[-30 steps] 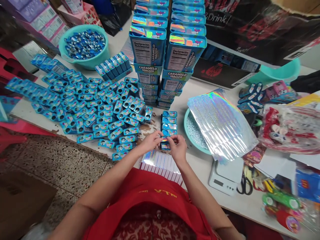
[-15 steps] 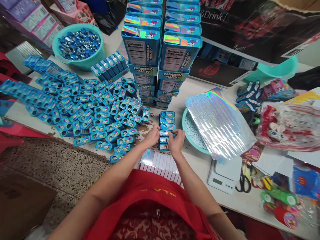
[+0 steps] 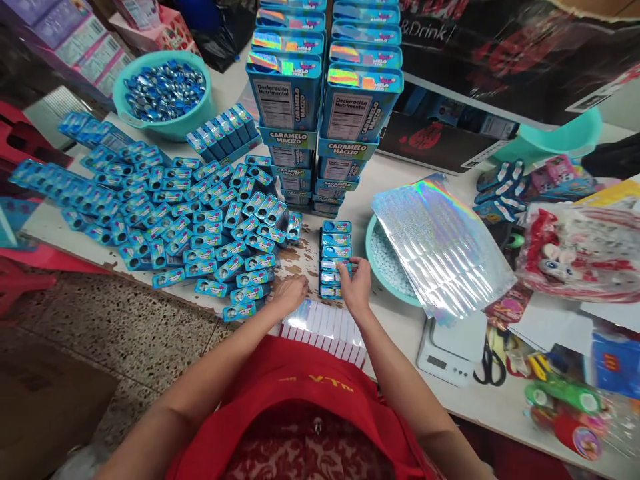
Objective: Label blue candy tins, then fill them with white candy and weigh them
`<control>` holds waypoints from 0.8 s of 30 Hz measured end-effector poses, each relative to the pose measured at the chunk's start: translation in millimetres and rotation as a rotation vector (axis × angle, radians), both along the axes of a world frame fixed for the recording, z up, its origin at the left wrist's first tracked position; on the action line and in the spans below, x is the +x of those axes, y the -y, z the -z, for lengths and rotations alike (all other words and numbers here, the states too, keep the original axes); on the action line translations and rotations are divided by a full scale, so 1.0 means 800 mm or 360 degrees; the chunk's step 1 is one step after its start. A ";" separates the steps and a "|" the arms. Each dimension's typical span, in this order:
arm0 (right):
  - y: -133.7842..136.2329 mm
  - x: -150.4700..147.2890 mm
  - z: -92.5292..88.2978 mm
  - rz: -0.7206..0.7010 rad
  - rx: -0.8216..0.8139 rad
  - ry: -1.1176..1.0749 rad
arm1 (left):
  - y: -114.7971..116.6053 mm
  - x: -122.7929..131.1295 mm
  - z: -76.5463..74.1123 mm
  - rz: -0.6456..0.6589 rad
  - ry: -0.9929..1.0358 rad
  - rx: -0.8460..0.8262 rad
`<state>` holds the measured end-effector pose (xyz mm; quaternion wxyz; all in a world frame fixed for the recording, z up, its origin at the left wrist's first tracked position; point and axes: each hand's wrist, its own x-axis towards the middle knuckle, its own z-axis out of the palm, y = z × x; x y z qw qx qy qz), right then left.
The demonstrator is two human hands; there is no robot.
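A short column of small blue candy boxes [image 3: 336, 241] lies on the white table [image 3: 400, 327] in front of me. My right hand [image 3: 356, 285] rests its fingertips on the nearer boxes of that column, fingers curled. My left hand [image 3: 290, 293] sits just left of the column, over the table's chipped patch, near a strip of holographic stickers [image 3: 323, 325]. Its fingers are bent down and hidden from me. A wide spread of the same blue boxes [image 3: 165, 213] covers the table to the left.
Two tall stacks of blue display cartons [image 3: 325, 100] stand behind the column. A teal bowl of white tablets [image 3: 387, 263] sits under holographic sheets [image 3: 440, 240]. A teal tub of foil pieces [image 3: 163, 90] is far left. A scale [image 3: 447, 353], scissors and toys lie right.
My left hand has drawn back from the column of boxes toward the sticker strip. My right hand stays on the column, shifted slightly along it.
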<state>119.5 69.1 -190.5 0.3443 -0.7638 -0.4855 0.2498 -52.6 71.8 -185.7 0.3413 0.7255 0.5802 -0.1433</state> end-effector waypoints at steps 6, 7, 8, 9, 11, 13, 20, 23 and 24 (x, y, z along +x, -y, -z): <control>-0.004 -0.006 0.006 0.0083 -0.0029 0.0114 | 0.037 -0.005 0.008 0.0111 -0.0073 -0.0080; -0.005 -0.005 0.005 0.0088 -0.0043 0.0081 | 0.038 -0.006 0.010 0.0094 -0.0071 -0.0119; -0.005 -0.004 0.003 0.0090 -0.0050 0.0027 | 0.039 -0.008 0.012 0.0071 -0.0063 -0.0146; -0.003 -0.002 0.000 0.0084 -0.0034 -0.0022 | 0.038 -0.010 0.014 0.0053 -0.0046 -0.0165; 0.009 0.000 -0.010 0.0040 0.0101 -0.0015 | 0.036 -0.016 0.016 0.0026 -0.0002 -0.0205; 0.030 0.000 -0.023 -0.0043 0.0321 0.0139 | 0.035 -0.024 0.018 0.0007 0.0072 -0.0287; 0.111 -0.027 -0.034 -0.0879 0.0373 0.0110 | 0.029 -0.040 0.009 -0.0028 0.0392 -0.0422; 0.119 -0.043 -0.016 -0.1017 0.0154 0.0238 | 0.027 -0.038 0.002 -0.0059 0.0423 -0.0394; 0.119 -0.047 -0.010 -0.1025 0.0096 0.0318 | 0.026 -0.037 0.001 -0.0066 0.0419 -0.0388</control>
